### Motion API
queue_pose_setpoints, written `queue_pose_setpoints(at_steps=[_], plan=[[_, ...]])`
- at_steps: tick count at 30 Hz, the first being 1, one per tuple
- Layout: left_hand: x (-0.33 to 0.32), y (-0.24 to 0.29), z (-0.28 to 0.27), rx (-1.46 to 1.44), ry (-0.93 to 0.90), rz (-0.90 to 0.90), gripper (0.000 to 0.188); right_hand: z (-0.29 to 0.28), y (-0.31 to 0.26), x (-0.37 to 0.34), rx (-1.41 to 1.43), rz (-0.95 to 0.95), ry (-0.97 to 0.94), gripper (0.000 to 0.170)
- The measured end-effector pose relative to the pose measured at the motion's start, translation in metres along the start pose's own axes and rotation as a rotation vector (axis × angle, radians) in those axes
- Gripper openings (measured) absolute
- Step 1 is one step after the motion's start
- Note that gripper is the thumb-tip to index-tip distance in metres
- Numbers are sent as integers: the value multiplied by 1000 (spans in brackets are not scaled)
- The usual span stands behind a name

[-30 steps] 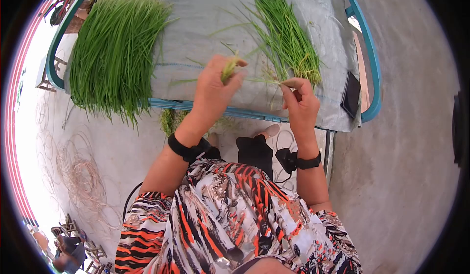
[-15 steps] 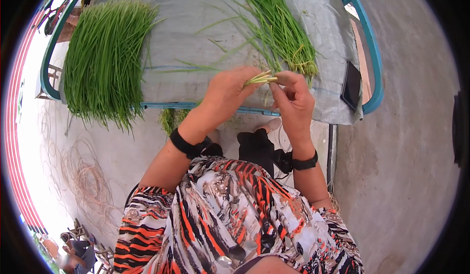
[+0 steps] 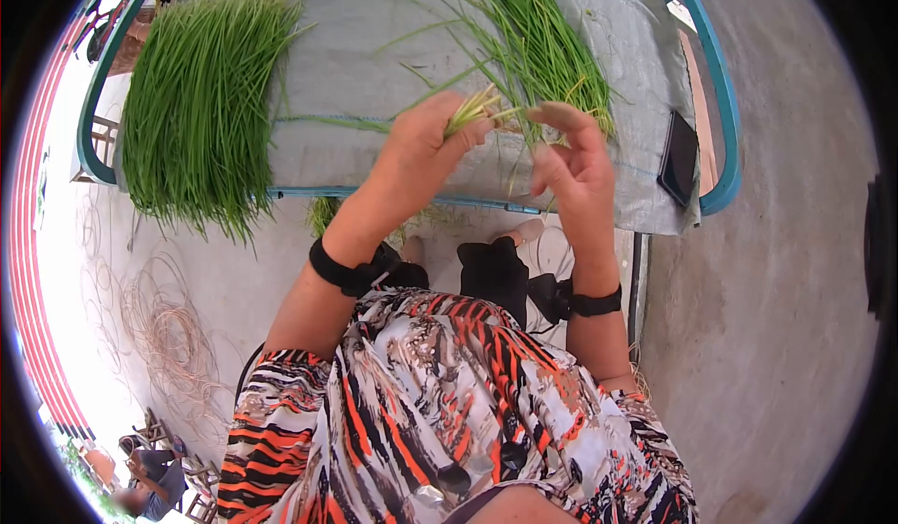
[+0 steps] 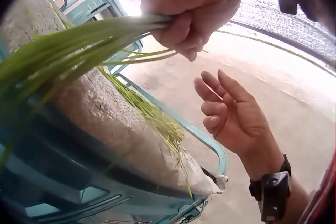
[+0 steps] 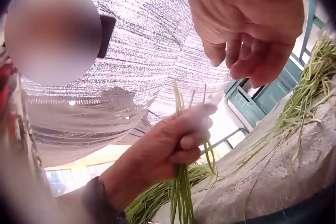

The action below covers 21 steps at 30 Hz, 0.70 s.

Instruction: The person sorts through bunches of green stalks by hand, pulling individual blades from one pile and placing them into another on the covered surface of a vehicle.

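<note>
My left hand [image 3: 421, 150] grips a small bunch of green chives [image 3: 474, 110], their pale root ends sticking out past thumb and forefinger. The green leaves of that bunch [image 4: 89, 43] trail away from the fist in the left wrist view. Close to the root ends, my right hand [image 3: 582, 164] has its thumb apart from its loosely bent fingers, with nothing held between them. Behind it on the sheet lies a loose heap of chives [image 3: 543, 42], yellowish at the near end. A larger, neatly aligned pile of chives [image 3: 206, 103] covers the left side, its tips hanging over the front edge.
A grey plastic sheet [image 3: 365, 65] covers the table, which has blue-green metal rails [image 3: 718, 103]. On the right of the sheet lies a black phone [image 3: 678, 159]. Coiled wire [image 3: 173, 337] lies on the floor at left, and a seated person [image 3: 157, 477] shows far lower left.
The left hand has brought its bunch upright beside the right hand, root ends showing. The right finger and thumb, earlier pinching at the stalks, have come apart.
</note>
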State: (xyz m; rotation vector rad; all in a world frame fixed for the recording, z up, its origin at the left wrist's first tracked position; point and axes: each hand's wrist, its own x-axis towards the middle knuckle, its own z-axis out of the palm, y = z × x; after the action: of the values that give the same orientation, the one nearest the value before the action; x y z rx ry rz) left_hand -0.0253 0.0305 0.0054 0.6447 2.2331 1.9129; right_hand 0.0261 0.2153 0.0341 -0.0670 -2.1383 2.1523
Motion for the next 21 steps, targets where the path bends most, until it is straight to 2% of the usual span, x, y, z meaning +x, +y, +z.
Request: queue_pose_setpoints(at_steps=[3,7,13,18,21], plan=[[-1,10,8,-423,-25,-30,19,25,1,-5,161,142,-163,27],[-2,27,-5,-455,97,-166,19,22,13,-7,86,254,-419,22],[6,1,-38,-658,412,-88,21,1,25,-24,102,427,-340,21],[10,-42,-75,-885,643,-44,20,-20,41,-43,91,439,-310,21],[12,-58,-95,-963,638,-40,20,-31,48,-55,118,443,-263,21]])
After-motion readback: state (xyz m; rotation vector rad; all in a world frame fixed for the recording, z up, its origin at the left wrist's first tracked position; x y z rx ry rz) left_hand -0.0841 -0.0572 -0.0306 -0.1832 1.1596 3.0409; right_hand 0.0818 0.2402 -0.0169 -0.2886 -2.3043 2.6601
